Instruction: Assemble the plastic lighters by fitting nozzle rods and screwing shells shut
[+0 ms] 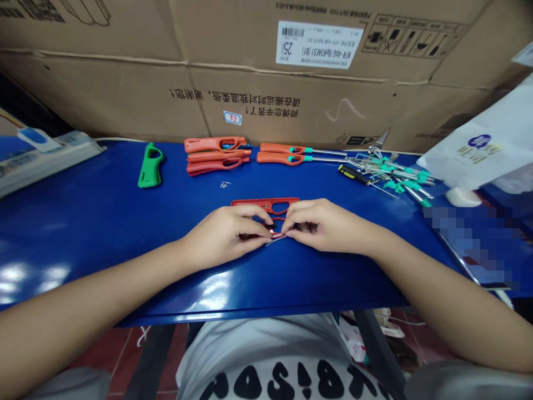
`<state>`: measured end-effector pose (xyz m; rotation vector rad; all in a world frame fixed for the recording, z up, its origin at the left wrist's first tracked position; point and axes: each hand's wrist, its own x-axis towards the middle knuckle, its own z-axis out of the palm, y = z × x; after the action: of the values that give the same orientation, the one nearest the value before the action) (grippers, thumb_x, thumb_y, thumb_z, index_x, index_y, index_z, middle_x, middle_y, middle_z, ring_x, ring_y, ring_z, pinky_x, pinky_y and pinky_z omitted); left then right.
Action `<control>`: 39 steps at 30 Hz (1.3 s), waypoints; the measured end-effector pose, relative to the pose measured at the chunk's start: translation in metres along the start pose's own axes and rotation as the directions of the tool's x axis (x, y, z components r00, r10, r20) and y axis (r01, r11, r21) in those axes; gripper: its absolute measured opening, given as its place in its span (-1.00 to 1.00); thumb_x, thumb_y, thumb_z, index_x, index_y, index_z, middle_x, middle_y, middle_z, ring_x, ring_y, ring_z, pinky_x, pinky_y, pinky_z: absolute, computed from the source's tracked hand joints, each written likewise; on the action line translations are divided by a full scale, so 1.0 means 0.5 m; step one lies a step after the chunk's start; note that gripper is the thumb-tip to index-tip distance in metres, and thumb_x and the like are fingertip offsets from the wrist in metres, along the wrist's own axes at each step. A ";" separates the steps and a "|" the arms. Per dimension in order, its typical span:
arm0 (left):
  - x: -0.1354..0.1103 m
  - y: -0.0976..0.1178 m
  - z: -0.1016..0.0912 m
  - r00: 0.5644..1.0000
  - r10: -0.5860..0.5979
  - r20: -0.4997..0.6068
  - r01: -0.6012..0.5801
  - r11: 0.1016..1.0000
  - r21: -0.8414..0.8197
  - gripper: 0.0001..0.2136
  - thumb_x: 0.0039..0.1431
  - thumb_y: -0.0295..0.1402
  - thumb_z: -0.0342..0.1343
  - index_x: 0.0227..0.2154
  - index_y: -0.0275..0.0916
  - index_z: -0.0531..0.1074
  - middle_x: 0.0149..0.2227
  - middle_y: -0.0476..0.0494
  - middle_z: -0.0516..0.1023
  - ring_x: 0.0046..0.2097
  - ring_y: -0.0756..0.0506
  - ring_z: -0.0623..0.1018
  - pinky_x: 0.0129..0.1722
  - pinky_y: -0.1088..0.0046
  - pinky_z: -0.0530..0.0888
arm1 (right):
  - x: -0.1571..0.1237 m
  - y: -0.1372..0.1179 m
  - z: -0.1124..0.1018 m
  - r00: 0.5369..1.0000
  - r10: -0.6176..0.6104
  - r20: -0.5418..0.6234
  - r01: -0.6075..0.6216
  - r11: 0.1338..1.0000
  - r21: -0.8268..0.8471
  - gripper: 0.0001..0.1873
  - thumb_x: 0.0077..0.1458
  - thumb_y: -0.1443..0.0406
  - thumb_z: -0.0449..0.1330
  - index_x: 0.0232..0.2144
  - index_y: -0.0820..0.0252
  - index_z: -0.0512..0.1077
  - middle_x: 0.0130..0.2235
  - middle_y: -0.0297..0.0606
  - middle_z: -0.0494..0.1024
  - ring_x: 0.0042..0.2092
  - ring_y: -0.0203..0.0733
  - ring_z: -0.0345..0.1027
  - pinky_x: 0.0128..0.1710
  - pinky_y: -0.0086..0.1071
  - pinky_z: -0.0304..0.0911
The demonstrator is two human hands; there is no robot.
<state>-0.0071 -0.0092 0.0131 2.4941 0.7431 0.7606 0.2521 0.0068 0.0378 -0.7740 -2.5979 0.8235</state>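
L hand [229, 234] & R hand [322, 226] pinching red plastic casing [278, 235]: looped, pt. hidden.

Bare left forearm [112, 291] and right forearm [445, 289] angle in from the frame's lower corners as left hand [222, 233] and right hand [320, 225] meet near center, fingers [250, 210] curled, thumbs [303, 237] drawn in, pinching.

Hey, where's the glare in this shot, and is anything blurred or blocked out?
Head view: white glare on the blue table, at far left and below the left hand; head view, right: a pixelated patch hides detail; head view, centre: the pinched red lighter casing is too small to judge for blur.
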 end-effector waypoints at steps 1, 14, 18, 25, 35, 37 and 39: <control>0.000 0.000 0.001 1.000 0.000 -0.006 0.000 1.000 -0.002 -0.88 0.29 -0.42 0.25 -0.20 -0.21 0.68 -0.08 -0.13 0.64 -0.10 -0.06 0.65 -0.01 0.46 0.56 | 0.000 0.000 0.001 1.000 0.005 -0.001 -0.005 1.000 -0.005 -0.80 0.18 0.50 0.22 -0.24 0.21 0.61 -0.22 -0.27 0.60 -0.29 -0.31 0.42 -0.25 -0.43 0.27; -0.001 0.002 -0.001 1.000 -0.010 -0.009 0.010 1.000 0.028 -0.88 0.29 -0.42 0.25 -0.19 -0.22 0.68 -0.07 -0.13 0.66 -0.09 -0.08 0.67 -0.04 0.44 0.57 | 0.003 0.002 0.005 1.000 0.018 -0.004 -0.018 0.999 -0.027 -0.83 0.18 0.48 0.23 -0.23 0.23 0.60 -0.22 -0.26 0.60 -0.33 -0.33 0.39 -0.29 -0.44 0.26; -0.001 0.002 0.000 1.000 -0.003 -0.019 0.004 1.000 0.029 -0.88 0.29 -0.42 0.24 -0.20 -0.22 0.68 -0.09 -0.13 0.66 -0.12 -0.07 0.67 -0.06 0.46 0.57 | 0.001 0.002 0.003 1.000 0.017 -0.016 -0.017 1.000 -0.017 -0.84 0.17 0.49 0.24 -0.24 0.24 0.59 -0.24 -0.28 0.61 -0.34 -0.34 0.39 -0.31 -0.46 0.25; 0.000 0.006 -0.003 1.000 -0.024 0.019 0.024 0.999 0.036 -0.88 0.31 -0.40 0.23 -0.19 -0.19 0.68 -0.05 -0.12 0.66 -0.09 -0.08 0.67 -0.02 0.44 0.57 | 0.001 -0.006 0.000 1.000 0.023 0.010 -0.023 0.999 -0.035 -0.82 0.19 0.48 0.21 -0.24 0.23 0.61 -0.22 -0.26 0.62 -0.28 -0.30 0.44 -0.26 -0.44 0.26; -0.001 0.012 -0.009 0.996 -0.047 0.082 0.040 0.996 0.085 -0.83 0.33 -0.38 0.18 -0.16 -0.18 0.67 -0.01 -0.12 0.64 -0.12 -0.09 0.67 -0.09 0.42 0.58 | -0.008 -0.008 -0.008 0.996 0.084 0.035 -0.084 0.996 0.010 -0.78 0.12 0.51 0.20 -0.25 0.25 0.61 -0.23 -0.26 0.54 -0.41 -0.39 0.34 -0.37 -0.49 0.26; -0.002 0.010 -0.008 0.996 -0.035 0.085 0.027 0.996 0.089 -0.82 0.33 -0.39 0.17 -0.14 -0.17 0.67 0.00 -0.12 0.63 -0.13 -0.08 0.67 -0.09 0.43 0.58 | -0.009 -0.008 -0.010 0.996 0.077 0.038 -0.077 0.997 0.003 -0.77 0.12 0.51 0.20 -0.24 0.24 0.62 -0.24 -0.26 0.54 -0.40 -0.38 0.35 -0.37 -0.48 0.26; -0.003 0.007 -0.007 0.997 -0.020 0.074 0.014 0.996 0.087 -0.82 0.33 -0.39 0.17 -0.13 -0.17 0.67 -0.01 -0.12 0.64 -0.12 -0.08 0.67 -0.09 0.44 0.58 | -0.009 -0.008 -0.012 0.997 0.072 0.037 -0.072 0.997 -0.001 -0.76 0.13 0.51 0.19 -0.23 0.24 0.62 -0.24 -0.26 0.54 -0.38 -0.37 0.35 -0.36 -0.48 0.27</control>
<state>-0.0091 -0.0118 0.0170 2.5749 0.7852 0.6385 0.2567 0.0037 0.0443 -0.8645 -2.6162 0.8663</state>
